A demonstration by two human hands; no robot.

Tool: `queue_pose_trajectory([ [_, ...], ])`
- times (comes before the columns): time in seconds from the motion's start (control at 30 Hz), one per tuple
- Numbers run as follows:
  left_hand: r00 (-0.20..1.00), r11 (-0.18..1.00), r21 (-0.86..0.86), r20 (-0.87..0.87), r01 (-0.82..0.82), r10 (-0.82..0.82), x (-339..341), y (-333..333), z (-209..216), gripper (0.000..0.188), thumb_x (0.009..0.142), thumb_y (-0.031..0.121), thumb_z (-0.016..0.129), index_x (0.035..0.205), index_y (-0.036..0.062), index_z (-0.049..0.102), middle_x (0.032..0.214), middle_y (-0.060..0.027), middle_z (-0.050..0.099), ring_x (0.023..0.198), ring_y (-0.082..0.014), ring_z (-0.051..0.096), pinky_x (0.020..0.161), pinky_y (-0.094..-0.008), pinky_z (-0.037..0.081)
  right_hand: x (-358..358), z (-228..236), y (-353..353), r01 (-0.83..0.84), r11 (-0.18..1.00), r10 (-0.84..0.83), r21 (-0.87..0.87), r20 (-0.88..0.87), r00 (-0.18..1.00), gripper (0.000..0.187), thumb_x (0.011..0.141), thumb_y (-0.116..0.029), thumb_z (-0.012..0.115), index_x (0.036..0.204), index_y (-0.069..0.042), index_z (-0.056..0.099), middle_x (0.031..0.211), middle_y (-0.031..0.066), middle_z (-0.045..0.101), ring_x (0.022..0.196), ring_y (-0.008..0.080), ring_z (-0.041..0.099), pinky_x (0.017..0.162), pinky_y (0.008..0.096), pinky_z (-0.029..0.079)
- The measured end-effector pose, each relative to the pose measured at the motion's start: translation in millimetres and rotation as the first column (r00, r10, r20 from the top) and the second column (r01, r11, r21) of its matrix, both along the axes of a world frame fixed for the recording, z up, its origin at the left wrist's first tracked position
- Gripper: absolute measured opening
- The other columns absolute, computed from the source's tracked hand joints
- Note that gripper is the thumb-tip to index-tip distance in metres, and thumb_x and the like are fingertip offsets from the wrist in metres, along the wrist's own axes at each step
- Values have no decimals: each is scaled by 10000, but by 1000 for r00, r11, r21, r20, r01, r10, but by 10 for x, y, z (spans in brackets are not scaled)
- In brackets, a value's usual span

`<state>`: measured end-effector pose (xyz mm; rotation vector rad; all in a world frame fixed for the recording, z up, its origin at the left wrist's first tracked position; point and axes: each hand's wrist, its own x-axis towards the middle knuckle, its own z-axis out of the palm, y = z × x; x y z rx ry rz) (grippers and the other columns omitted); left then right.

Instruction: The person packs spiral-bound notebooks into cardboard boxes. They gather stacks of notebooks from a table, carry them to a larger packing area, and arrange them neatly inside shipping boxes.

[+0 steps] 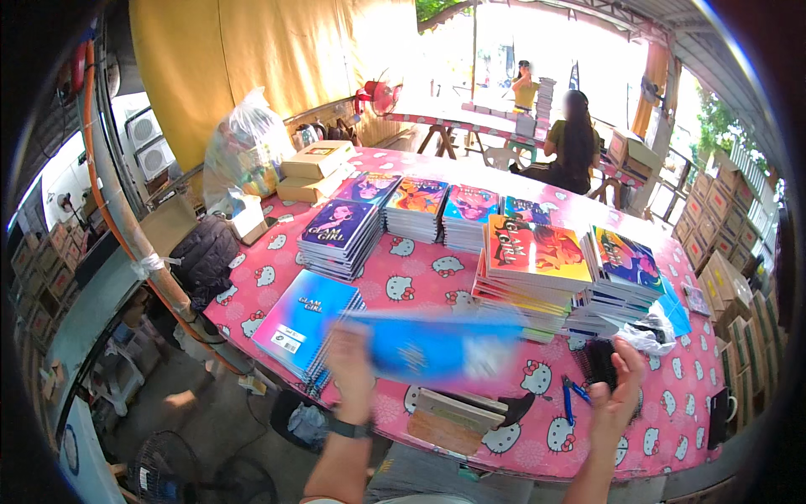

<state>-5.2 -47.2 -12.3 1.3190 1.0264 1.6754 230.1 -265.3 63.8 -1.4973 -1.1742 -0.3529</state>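
Observation:
My left hand (349,363) grips one end of a blue notebook (428,346), which is smeared by motion above the table. Beside it on the left lies a stack of blue spiral notebooks (295,317). My right hand (620,380) is held over the table's right side with fingers apart and nothing in it. Near that hand lie blue-handled pliers (569,405) and a bundle of black binding coils (594,357). A wooden block (449,424) lies at the front edge, between my forearms.
Stacks of purple-covered notebooks (337,231) and orange-covered notebooks (537,252) stand across the pink patterned table (403,290). A crumpled plastic bag (651,332) sits at right. Two people (574,143) are at a far table. An orange pipe (126,202) runs past the left edge.

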Motion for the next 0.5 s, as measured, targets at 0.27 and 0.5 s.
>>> queue_pose_trajectory([
  [0.27,640,816,199,-532,-542,555,-1612,1022,-401,376,835,144,572,1186,21,516,1002,-183,601,798,-258,567,733,-334,451,-199,-1006,208,-297,851,311,-434,-41,950,636,644,-217,756,1173,2,480,1174,173,504,1087,328,473,941,379,361],
  [0.5,717,909,125,-576,-397,392,-1864,1153,-591,334,854,96,498,1175,9,525,1056,-186,599,872,-306,577,783,-369,443,-94,-1384,263,-362,818,264,-447,-268,927,456,664,-104,719,1078,-11,552,966,153,575,893,292,537,773,355,431],
])
